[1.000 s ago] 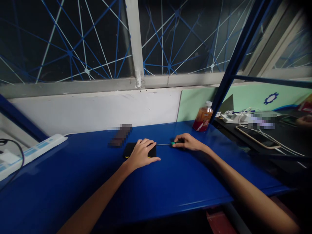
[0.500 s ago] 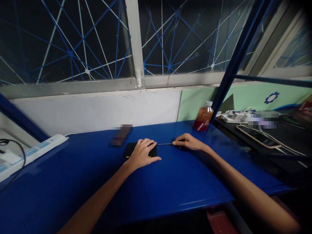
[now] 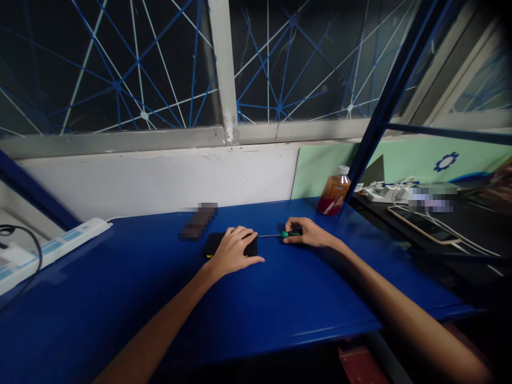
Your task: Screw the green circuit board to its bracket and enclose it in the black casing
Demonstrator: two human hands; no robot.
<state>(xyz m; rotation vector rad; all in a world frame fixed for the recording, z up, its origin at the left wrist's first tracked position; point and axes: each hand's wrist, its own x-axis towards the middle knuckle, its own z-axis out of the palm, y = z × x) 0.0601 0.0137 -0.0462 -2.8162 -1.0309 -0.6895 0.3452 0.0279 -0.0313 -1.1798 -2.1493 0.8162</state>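
Steadying the black box [image 3: 213,244] beneath it, the left hand [image 3: 234,249] lies spread; to its right, the right hand [image 3: 311,232] pinches a green screwdriver [image 3: 285,234], shaft pointing at the box. Work appears under way; amounts done and left cannot be told.

Two bare arms reach forward. The left arm [image 3: 164,322] leans in to the right. The left hand [image 3: 234,252] is palm down, its fingers [image 3: 239,231] a bit spread and its thumb poking out to the right. The right arm [image 3: 384,285] leans in to the left. The right hand [image 3: 308,233] is bent in a pinch, thumb below and pointer finger above.
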